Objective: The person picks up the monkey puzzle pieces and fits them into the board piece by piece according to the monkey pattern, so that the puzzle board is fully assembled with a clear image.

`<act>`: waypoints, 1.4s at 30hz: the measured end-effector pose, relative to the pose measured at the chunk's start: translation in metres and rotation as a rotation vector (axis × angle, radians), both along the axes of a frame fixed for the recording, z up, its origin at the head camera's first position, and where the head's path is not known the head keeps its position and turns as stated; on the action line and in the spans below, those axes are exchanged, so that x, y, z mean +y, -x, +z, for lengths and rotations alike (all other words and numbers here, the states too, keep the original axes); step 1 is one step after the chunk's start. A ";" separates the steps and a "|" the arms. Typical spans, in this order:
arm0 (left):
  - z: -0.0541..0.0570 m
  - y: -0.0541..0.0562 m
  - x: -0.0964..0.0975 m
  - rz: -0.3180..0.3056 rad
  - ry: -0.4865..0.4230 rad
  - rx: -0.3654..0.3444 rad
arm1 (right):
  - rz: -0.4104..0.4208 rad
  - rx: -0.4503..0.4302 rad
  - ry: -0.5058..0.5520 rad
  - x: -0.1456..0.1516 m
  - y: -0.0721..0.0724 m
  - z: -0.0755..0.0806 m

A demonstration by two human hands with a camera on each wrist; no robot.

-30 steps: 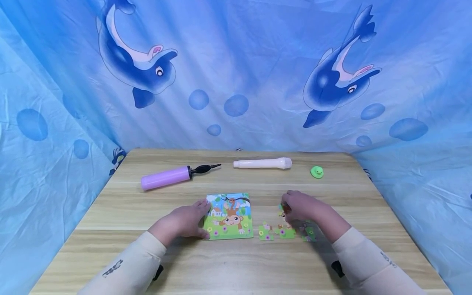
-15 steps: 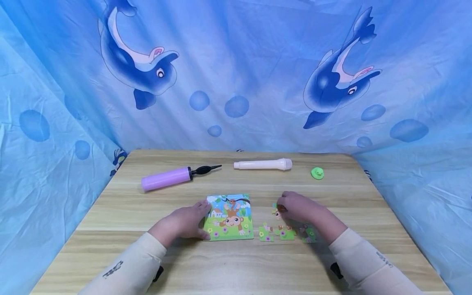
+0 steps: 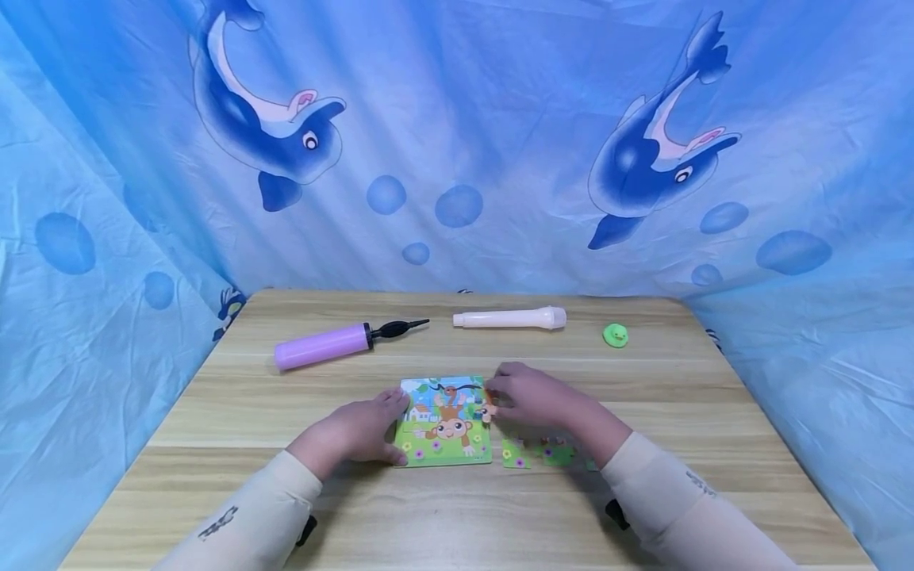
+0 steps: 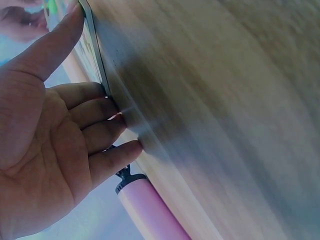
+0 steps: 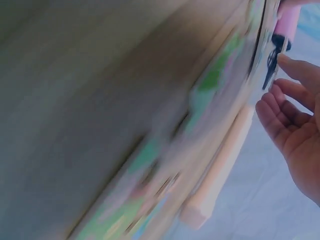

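A square monkey jigsaw puzzle lies in its tray in front of me. My left hand rests against the tray's left side, fingers extended; in the left wrist view the thumb lies along the tray's edge. Over the puzzle's right edge, my right hand pinches a puzzle piece showing part of a brown face. The right wrist view shows that piece edge-on between thumb and fingertips. Several loose pieces lie right of the tray, partly hidden under the right forearm.
Behind the puzzle lie a purple hand pump with a black nozzle, a white microphone-shaped toy and a small green duck. A blue dolphin-print curtain hangs around the wooden table.
My right hand has carried the pinched piece leftward from among the loose pieces to the puzzle's right edge. The left hand stays at the tray.
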State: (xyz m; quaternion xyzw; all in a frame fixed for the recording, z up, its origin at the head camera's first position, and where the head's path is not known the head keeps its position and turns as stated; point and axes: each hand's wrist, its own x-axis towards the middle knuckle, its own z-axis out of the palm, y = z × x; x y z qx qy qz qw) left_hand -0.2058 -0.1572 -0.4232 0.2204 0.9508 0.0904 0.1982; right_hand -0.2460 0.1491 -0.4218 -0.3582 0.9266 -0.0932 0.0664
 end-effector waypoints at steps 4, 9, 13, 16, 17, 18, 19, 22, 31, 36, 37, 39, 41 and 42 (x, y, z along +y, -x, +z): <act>0.000 0.000 0.000 -0.002 -0.004 0.002 | 0.050 0.018 -0.027 -0.022 -0.001 0.002; -0.001 0.001 -0.001 -0.003 -0.010 0.005 | 0.128 0.058 -0.078 -0.045 0.001 -0.004; -0.002 0.001 -0.001 -0.006 -0.005 0.011 | 0.180 0.072 -0.099 -0.058 0.002 -0.010; -0.002 0.001 -0.001 -0.007 -0.001 0.012 | 0.202 0.074 -0.101 -0.063 0.003 -0.013; -0.002 0.001 -0.001 -0.008 -0.002 0.012 | 0.208 0.077 -0.101 -0.064 0.003 -0.013; -0.003 0.001 -0.001 -0.008 -0.001 0.012 | 0.214 0.081 -0.100 -0.064 0.003 -0.014; -0.003 0.001 -0.001 -0.009 -0.002 0.012 | 0.218 0.086 -0.097 -0.064 0.002 -0.014; -0.002 0.001 -0.001 -0.012 -0.007 0.012 | 0.246 0.113 -0.091 -0.063 -0.001 -0.012; -0.001 0.000 -0.003 -0.004 -0.011 0.010 | 0.385 0.238 -0.108 -0.066 -0.012 -0.013; -0.002 0.001 -0.003 -0.007 -0.007 0.012 | 0.376 0.249 -0.128 -0.068 -0.013 -0.017; -0.002 0.001 -0.003 -0.005 -0.006 0.012 | 0.377 0.250 -0.128 -0.069 -0.013 -0.017; -0.003 0.001 -0.003 -0.005 -0.006 0.010 | 0.377 0.251 -0.132 -0.070 -0.013 -0.017; -0.003 0.001 -0.003 -0.007 -0.005 0.008 | 0.376 0.248 -0.132 -0.070 -0.014 -0.016; -0.003 0.001 -0.003 -0.010 -0.003 0.009 | 0.375 0.247 -0.134 -0.070 -0.014 -0.015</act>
